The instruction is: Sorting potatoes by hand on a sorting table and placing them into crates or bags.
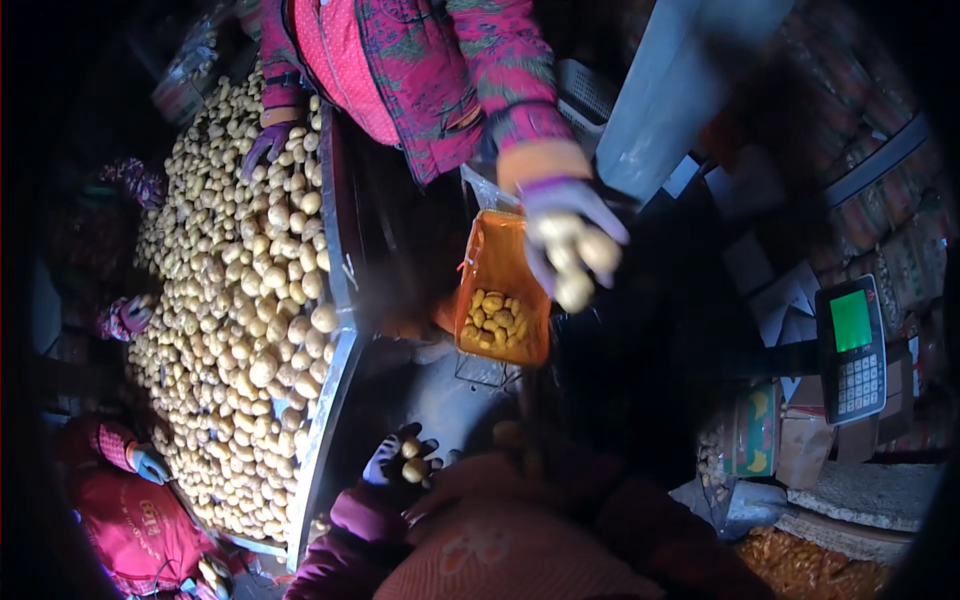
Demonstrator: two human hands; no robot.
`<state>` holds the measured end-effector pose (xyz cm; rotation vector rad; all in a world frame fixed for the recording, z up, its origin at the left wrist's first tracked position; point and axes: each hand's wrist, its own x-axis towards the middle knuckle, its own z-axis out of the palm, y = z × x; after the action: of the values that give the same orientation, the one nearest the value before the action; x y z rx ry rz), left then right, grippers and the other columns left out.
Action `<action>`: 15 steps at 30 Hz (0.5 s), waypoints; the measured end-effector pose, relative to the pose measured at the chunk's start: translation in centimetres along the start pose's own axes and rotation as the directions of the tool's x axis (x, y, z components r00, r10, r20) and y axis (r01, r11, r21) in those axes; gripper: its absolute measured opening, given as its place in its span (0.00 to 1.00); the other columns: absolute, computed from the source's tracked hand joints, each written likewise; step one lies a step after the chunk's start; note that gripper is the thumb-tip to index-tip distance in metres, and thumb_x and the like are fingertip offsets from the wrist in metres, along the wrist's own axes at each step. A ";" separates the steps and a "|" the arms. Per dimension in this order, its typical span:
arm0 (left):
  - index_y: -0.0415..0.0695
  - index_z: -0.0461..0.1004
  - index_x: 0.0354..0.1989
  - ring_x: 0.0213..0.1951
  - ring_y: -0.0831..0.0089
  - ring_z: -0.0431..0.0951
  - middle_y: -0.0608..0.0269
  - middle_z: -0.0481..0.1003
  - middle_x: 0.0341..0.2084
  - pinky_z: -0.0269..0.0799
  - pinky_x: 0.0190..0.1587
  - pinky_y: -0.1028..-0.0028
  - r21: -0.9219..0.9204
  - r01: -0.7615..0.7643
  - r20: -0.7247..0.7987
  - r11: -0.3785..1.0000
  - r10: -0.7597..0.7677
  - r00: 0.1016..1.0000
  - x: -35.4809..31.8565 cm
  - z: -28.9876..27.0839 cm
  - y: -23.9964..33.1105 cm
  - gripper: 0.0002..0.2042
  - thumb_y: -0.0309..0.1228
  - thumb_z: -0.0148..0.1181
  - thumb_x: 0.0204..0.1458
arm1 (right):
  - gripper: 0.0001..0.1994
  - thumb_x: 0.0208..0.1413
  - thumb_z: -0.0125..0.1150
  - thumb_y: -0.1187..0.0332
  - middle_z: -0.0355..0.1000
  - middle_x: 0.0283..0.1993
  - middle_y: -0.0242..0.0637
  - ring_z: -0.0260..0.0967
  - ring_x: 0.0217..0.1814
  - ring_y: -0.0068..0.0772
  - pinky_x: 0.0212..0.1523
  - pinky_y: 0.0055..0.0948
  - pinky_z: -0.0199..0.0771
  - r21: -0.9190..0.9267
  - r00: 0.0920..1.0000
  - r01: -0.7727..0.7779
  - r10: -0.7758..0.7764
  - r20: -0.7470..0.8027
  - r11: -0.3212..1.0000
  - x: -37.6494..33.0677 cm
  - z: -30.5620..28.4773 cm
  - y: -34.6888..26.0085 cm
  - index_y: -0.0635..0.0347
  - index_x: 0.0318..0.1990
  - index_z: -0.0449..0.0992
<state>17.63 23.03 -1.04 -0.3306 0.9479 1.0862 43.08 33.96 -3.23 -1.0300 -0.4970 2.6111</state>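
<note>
My left hand (391,462), in a dark-palmed purple glove, is closed around small potatoes (413,469) beside the sorting table's metal edge. My right arm is lost in deep shadow; dim roundish brown shapes (510,435) show near where it reaches, but its fingers cannot be made out. Ahead of me stands an open orange bag (480,262) on a wire frame, with several potatoes (496,322) at its bottom. A co-worker's gloved hand (575,205) holds several larger potatoes (573,256) just right of the bag's rim.
A wide table (343,345) heaped with potatoes (240,310) fills the left. The co-worker's other hand (265,148) touches the heap; other people's hands reach in from its far left side. At right are a scale display (853,345), cardboard boxes (803,445) and a grey post (680,90).
</note>
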 end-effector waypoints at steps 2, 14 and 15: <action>0.54 0.59 0.62 0.42 0.54 0.75 0.55 0.72 0.46 0.73 0.31 0.59 -0.010 0.009 0.018 1.000 -0.009 1.000 0.5 0.1 -0.1 0.24 0.47 0.47 0.59 | 0.16 0.61 0.54 0.57 0.71 0.41 0.36 0.70 0.38 0.27 0.38 0.26 0.74 0.035 1.000 0.000 0.000 0.013 0.999 2.0 0.0 -0.1 0.60 0.48 0.71; 0.48 0.56 0.64 0.41 0.64 0.77 0.57 0.72 0.47 0.74 0.30 0.70 0.099 -0.142 -0.192 0.985 0.159 0.968 -1.5 -2.9 -0.6 0.28 0.20 0.54 0.55 | 0.18 0.58 0.60 0.60 0.71 0.46 0.41 0.70 0.46 0.37 0.47 0.35 0.76 0.597 0.989 0.111 -0.029 -0.146 0.794 9.5 -0.8 -10.4 0.60 0.51 0.70; 0.47 0.56 0.64 0.42 0.63 0.77 0.57 0.72 0.47 0.74 0.31 0.68 -0.002 -0.131 -0.204 0.991 0.128 0.971 -1.8 -3.3 -0.6 0.26 0.22 0.53 0.56 | 0.21 0.55 0.64 0.60 0.71 0.48 0.42 0.70 0.48 0.40 0.48 0.40 0.77 0.732 0.981 0.186 -0.160 -0.106 0.655 11.8 -0.7 -13.7 0.59 0.53 0.69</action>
<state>16.32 19.55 -1.65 -0.4027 1.1562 1.1954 37.24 50.98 -5.04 -0.6813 0.4573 2.2486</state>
